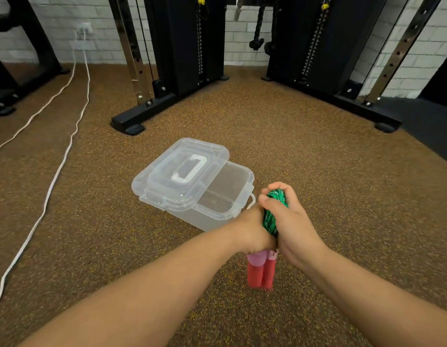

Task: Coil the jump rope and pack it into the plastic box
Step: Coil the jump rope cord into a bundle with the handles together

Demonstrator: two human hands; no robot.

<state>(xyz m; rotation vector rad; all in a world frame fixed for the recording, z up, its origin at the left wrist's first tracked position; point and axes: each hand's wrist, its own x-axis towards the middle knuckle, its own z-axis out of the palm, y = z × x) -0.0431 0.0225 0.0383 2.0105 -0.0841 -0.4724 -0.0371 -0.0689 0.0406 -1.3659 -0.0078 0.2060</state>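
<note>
The jump rope is a bundle of green braided cord [273, 214] with two red handles [261, 271] side by side, pointing down. My left hand [255, 229] grips the bundle just above the handles. My right hand [287, 216] wraps around the coiled green cord, with its thumb over the top. Both hands hold the rope above the floor, just right of the clear plastic box [225, 194]. The box stands open on the floor, and its clear lid [179, 174] with a white handle lies askew over its left part.
Brown speckled rubber floor [342, 196] all around. Black feet of a cable machine [132, 121] stand behind the box, and another frame foot [385, 123] at the right. Two white cables [52, 181] run along the floor at the left.
</note>
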